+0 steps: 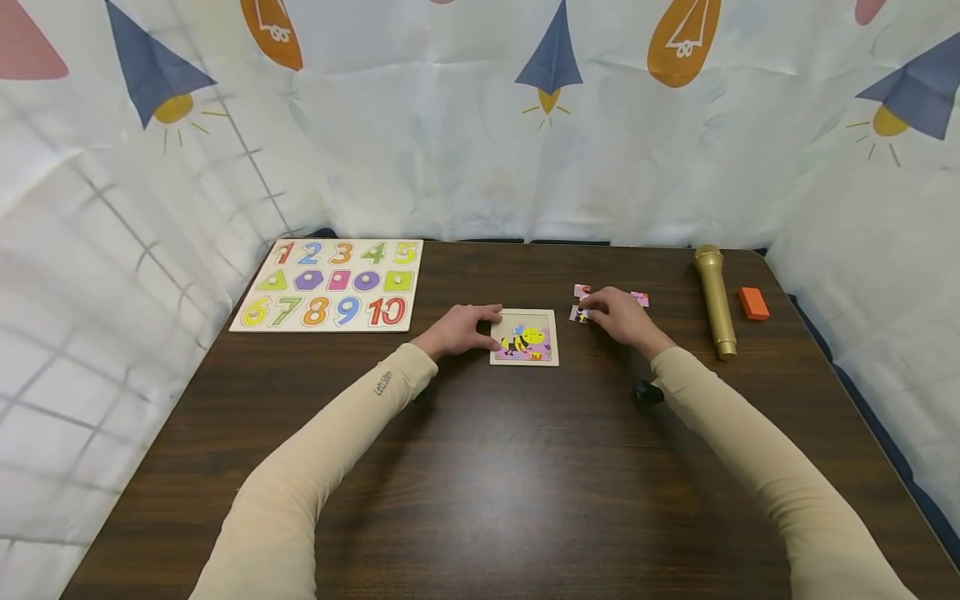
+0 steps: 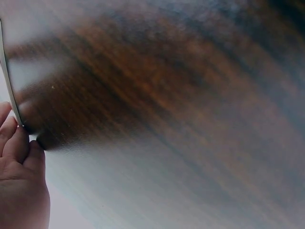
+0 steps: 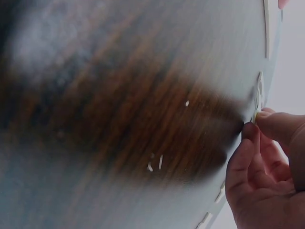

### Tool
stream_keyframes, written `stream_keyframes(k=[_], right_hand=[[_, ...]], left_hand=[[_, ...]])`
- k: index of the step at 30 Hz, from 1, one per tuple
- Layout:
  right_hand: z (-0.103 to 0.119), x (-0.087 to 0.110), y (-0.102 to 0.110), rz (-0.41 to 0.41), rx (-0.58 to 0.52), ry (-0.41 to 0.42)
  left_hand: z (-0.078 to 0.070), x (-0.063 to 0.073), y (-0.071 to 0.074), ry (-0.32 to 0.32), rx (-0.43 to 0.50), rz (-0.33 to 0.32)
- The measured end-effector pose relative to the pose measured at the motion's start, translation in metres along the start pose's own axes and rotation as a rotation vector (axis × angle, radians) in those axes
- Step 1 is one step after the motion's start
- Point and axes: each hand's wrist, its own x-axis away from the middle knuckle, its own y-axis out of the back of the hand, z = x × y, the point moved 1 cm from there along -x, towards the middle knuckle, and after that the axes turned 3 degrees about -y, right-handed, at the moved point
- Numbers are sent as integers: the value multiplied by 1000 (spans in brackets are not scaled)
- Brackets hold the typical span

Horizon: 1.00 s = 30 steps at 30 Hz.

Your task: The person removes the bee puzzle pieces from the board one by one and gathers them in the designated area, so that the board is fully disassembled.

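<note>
A small square jigsaw board (image 1: 556,337) with a pale rim lies mid-table, showing a yellow-and-black bee (image 1: 532,335) on pink. My left hand (image 1: 462,330) rests along its left side, thumb at the rim and forefinger by the upper left corner. In the left wrist view, the left hand's fingers (image 2: 18,145) lie against the board's edge (image 2: 10,86). To the board's right, my right hand (image 1: 619,315) pinches a jigsaw piece (image 3: 258,115) between thumb and fingertips. Loose jigsaw pieces lie around it, one (image 1: 582,291) above the fingertips and another (image 1: 640,297) behind the hand.
A number-and-shape board (image 1: 327,310) lies at the back left of the dark table (image 1: 517,483). On the right are a gold microphone (image 1: 716,302) and an orange block (image 1: 753,303). A printed white curtain (image 1: 450,150) hangs behind the table and along its sides.
</note>
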Motion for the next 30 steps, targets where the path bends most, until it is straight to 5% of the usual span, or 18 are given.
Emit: stream_keyframes(k=[14, 30], right_hand=[[-6, -6, -2, 22, -41, -61], [-4, -5, -2, 54, -70, -17]], left_hand=[[-1, 0, 1, 3, 8, 5], [1, -1, 0, -5, -10, 5]])
